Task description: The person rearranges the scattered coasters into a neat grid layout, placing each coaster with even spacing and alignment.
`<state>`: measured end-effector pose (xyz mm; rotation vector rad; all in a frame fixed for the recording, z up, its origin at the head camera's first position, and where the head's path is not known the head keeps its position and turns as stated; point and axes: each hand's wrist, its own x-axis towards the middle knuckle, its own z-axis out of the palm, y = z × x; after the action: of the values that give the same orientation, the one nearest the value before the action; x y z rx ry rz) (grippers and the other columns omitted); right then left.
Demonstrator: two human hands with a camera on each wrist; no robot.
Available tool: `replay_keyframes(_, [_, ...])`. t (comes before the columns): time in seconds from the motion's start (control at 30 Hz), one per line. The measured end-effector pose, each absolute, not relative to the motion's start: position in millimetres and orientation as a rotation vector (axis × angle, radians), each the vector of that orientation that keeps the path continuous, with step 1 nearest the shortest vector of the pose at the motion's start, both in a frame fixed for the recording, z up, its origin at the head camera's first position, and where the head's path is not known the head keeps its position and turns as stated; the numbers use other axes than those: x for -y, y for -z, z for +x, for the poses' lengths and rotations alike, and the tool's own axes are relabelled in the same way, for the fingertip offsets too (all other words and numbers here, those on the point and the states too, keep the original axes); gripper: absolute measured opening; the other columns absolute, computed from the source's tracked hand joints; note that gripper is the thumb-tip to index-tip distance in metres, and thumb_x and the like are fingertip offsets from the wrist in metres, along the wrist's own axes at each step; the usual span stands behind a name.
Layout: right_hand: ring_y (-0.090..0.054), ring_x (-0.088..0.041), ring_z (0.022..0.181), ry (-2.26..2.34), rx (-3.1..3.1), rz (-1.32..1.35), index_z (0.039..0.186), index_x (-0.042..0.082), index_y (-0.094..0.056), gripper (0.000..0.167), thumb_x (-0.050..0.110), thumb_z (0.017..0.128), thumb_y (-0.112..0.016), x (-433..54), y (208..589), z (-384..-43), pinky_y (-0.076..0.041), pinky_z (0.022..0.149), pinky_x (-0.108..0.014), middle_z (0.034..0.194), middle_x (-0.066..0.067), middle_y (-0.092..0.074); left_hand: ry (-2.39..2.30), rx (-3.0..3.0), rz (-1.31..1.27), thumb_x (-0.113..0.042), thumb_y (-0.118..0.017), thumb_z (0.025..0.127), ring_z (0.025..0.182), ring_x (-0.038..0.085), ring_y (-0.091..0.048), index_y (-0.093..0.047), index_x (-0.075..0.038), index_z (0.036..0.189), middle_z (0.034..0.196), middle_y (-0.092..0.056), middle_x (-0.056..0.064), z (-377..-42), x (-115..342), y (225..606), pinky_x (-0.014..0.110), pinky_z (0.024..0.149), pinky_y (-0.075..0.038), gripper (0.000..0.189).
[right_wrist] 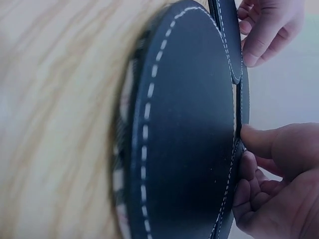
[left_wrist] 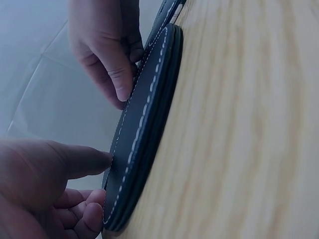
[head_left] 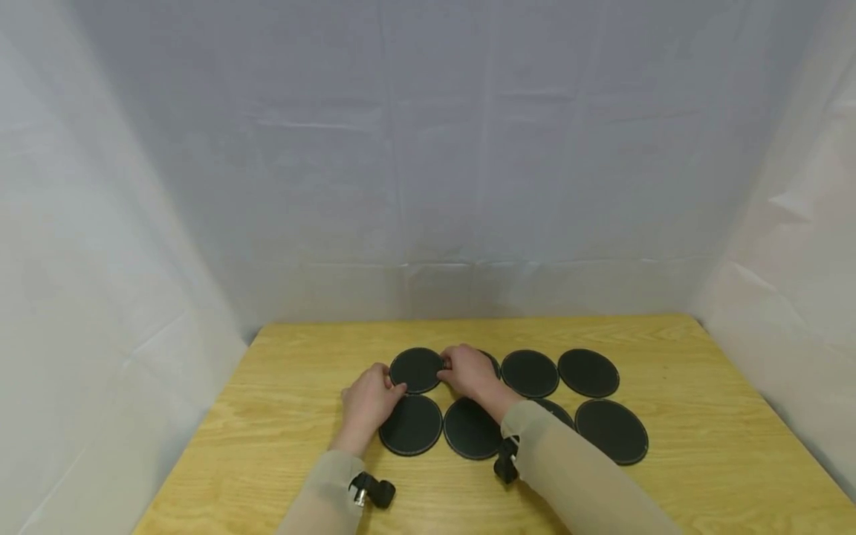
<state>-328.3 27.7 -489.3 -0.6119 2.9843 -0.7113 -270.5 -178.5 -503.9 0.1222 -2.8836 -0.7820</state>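
Several round black coasters with pale edge stitching lie on the table in two rows. At the left end of the far row, one coaster [head_left: 416, 370] is between both hands. My left hand [head_left: 369, 401] pinches its left edge, the thumb towards the near side. From the right, my right hand [head_left: 476, 375] grips the opposite edge with thumb and curled fingers. Just nearer sits the front-left coaster [head_left: 411, 425], its layered edge showing in the left wrist view. My right hand and forearm partly cover the second far coaster [head_left: 495, 362] and the third near coaster [head_left: 555, 411].
The light wood table [head_left: 267, 416] carries the coasters right of its middle. Two more far-row coasters, the third [head_left: 530, 374] and the rightmost [head_left: 588, 373], and a near-right coaster [head_left: 611, 432] lie flat. Pale sheeting [head_left: 435, 186] closes off the back and sides.
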Motion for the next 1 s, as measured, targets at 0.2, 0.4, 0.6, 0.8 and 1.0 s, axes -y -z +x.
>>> replay_keyframes(0.2, [-0.071,-0.022,0.098,0.711,-2.98,-0.63,0.136,0.007,-0.076,0.036,0.017,0.102,-0.082,-29.8,488.3,-328.6,-0.059,0.091,-0.045,0.104,-0.002,-0.074,0.768,2.885,0.111,-0.029,-0.083,0.1,0.08,0.022,-0.064,-0.071,0.003,0.13,0.088,-0.066,0.003,-269.7,178.2,503.2,0.058,0.086,-0.047,0.046])
replay_keyframes(0.4, [-0.071,-0.022,0.096,0.709,-2.975,-0.624,0.136,0.006,-0.076,0.036,0.016,0.102,-0.082,-28.0,487.8,-327.3,-0.059,0.091,-0.045,0.103,-0.002,-0.074,0.761,2.899,0.109,-0.03,-0.083,0.101,0.081,0.022,-0.064,-0.07,0.003,0.131,0.089,-0.067,0.003,-269.3,179.9,502.3,0.058,0.086,-0.046,0.047])
replay_keyframes(0.6, [-0.07,-0.022,0.097,0.707,-2.968,-0.623,0.137,0.006,-0.075,0.037,0.017,0.103,-0.081,-25.5,489.2,-327.2,-0.059,0.091,-0.045,0.104,-0.003,-0.073,0.792,2.896,0.11,-0.028,-0.083,0.1,0.079,0.022,-0.062,-0.07,0.004,0.129,0.087,-0.065,0.003,-266.3,181.2,499.4,0.058,0.086,-0.045,0.045])
replay_keyframes(0.8, [-0.071,-0.024,0.1,0.717,-2.957,-0.619,0.138,0.006,-0.075,0.037,0.017,0.103,-0.081,-24.6,490.1,-325.9,-0.059,0.092,-0.046,0.107,-0.004,-0.073,0.807,2.897,0.1,-0.027,-0.083,0.1,0.08,0.023,-0.063,-0.069,0.004,0.129,0.088,-0.065,0.004,-263.9,182.7,497.4,0.059,0.087,-0.045,0.045])
replay_keyframes(1.0, [-0.071,-0.023,0.099,0.718,-2.949,-0.62,0.138,0.005,-0.074,0.037,0.017,0.103,-0.081,-25.7,489.5,-324.7,-0.059,0.091,-0.046,0.107,-0.004,-0.073,0.818,2.901,0.099,-0.027,-0.083,0.101,0.081,0.024,-0.063,-0.069,0.005,0.13,0.09,-0.066,0.004,-265.3,182.8,500.4,0.06,0.089,-0.046,0.045])
